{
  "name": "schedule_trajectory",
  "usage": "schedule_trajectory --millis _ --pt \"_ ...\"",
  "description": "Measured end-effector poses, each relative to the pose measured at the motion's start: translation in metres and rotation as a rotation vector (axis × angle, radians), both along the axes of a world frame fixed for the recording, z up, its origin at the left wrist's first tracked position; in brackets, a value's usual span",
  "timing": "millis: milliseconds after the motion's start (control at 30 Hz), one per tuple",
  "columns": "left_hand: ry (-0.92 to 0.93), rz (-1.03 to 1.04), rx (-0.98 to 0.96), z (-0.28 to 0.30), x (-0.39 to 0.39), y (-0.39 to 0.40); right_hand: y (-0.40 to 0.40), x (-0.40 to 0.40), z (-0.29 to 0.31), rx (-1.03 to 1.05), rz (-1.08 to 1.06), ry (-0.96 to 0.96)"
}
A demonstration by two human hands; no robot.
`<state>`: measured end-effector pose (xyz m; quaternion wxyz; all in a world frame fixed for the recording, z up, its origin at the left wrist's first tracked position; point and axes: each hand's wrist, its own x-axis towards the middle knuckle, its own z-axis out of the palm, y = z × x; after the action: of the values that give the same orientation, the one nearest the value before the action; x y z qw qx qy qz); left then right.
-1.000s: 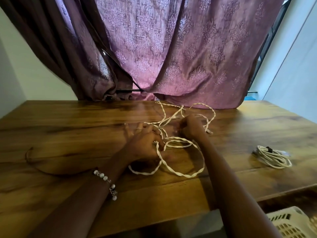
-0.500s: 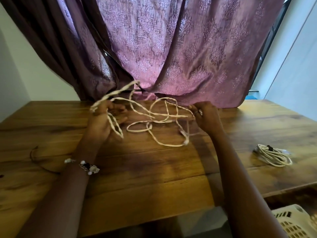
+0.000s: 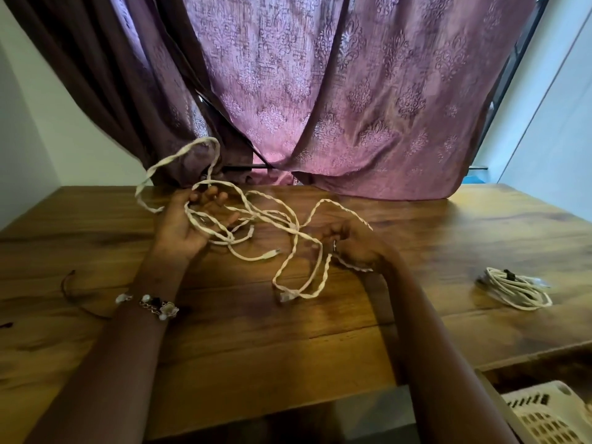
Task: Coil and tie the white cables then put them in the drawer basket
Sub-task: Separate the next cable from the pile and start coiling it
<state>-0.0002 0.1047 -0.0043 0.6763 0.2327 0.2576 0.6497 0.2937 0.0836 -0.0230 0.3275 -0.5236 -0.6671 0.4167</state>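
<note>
Loose white cable [image 3: 256,219]: twisted pair, judged light, limp and springy; loops will sag and tangle unless pinned. Best taken near an end plug, with gathered turns held against the palm.

Left hand [image 3: 189,224]: palm up above the tabletop [image 3: 288,341], fingers [image 3: 211,197] spread fairly wide and only loosely curled. Several strands lie across the palm and between these fingers; one loop rises up and to the left of them, and another hangs below them ending in a plug [image 3: 274,252].

Between the hands, the cable runs slack and crossed. A long loop drops below and left of the right fingers, its plug end [image 3: 285,296] on the tabletop.

Right hand [image 3: 355,248]: fingers [image 3: 333,232] curled narrow, pinching a strand; more cable trails beneath the palm.

Well to the right of those fingers, a coiled and tied cable [image 3: 512,287] lies on the tabletop. The drawer basket [image 3: 551,415] sits below at far right.
</note>
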Motion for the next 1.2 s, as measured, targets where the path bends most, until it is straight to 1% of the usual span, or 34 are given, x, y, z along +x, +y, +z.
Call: schedule_trajectory --millis 67,133,167,200,233,267,300,367,433,500,533,567,600,633,700,733,800,867,967,1033,1133,1200 --pt "-0.068 0.004 0.001 -0.003 -0.006 0.002 0.000 0.004 0.002 -0.042 -0.087 0.103" --pt "-0.172 0.032 -0.014 -0.007 -0.014 0.005 0.008 0.012 0.000 -0.010 -0.272 0.133" --pt "-0.209 0.045 -0.018 -0.008 -0.017 0.006 0.012 0.016 -0.001 0.036 -0.388 0.101" --pt "-0.217 0.062 -0.025 -0.009 -0.018 0.007 0.017 0.019 -0.002 0.115 -0.489 0.023" --pt "-0.198 0.077 -0.035 -0.008 -0.018 0.007 0.019 0.019 0.000 0.188 -0.549 -0.025" --pt "-0.166 0.086 -0.050 -0.008 -0.016 0.006 0.020 0.016 0.002 0.232 -0.553 -0.024" --pt "-0.132 0.084 -0.062 -0.007 -0.014 0.005 0.020 0.008 0.006 0.245 -0.497 0.010" --pt "-0.087 0.059 -0.068 -0.006 -0.008 0.002 0.017 -0.014 0.016 0.189 -0.349 0.010" --pt "-0.065 0.043 -0.073 -0.005 -0.006 -0.001 0.019 -0.035 0.021 0.137 -0.261 -0.173" --pt "-0.074 0.065 -0.078 -0.005 -0.008 -0.001 0.024 -0.046 0.019 0.079 -0.227 -0.380" --pt "-0.095 0.092 -0.087 -0.006 -0.011 0.000 0.030 -0.048 0.014 0.061 -0.234 -0.435" --pt "-0.122 0.115 -0.099 -0.006 -0.014 0.001 0.033 -0.047 0.008 0.058 -0.267 -0.429" --pt "-0.147 0.128 -0.109 -0.007 -0.017 0.002 0.037 -0.043 0.004 0.031 -0.312 -0.361" --pt "-0.167 0.130 -0.115 -0.007 -0.019 0.002 0.037 -0.037 0.002 0.018 -0.376 -0.253" --pt "-0.204 0.129 -0.128 -0.007 -0.021 0.002 0.033 -0.024 0.001 0.041 -0.539 -0.028" --pt "-0.222 0.132 -0.134 -0.007 -0.020 0.002 0.034 -0.016 0.000 0.047 -0.635 0.038" --pt "-0.257 0.145 -0.139 -0.004 -0.016 0.002 0.028 -0.003 0.004 0.122 -0.771 0.054" --pt "-0.271 0.154 -0.136 -0.001 -0.013 0.001 0.031 0.004 0.008 0.182 -0.823 0.020" --pt "-0.318 0.162 -0.113 -0.001 -0.018 0.001 0.038 0.015 0.010 0.156 -0.832 0.162" --pt "-0.348 0.185 -0.098 -0.002 -0.026 0.001 0.032 0.019 0.020 0.160 -0.879 0.273" --pt "-0.371 0.229 -0.110 -0.002 -0.034 -0.001 0.033 0.032 0.026 0.215 -0.982 0.307" --pt "-0.356 0.223 -0.138 -0.003 -0.032 -0.001 0.038 0.038 0.025 0.271 -1.002 0.328"
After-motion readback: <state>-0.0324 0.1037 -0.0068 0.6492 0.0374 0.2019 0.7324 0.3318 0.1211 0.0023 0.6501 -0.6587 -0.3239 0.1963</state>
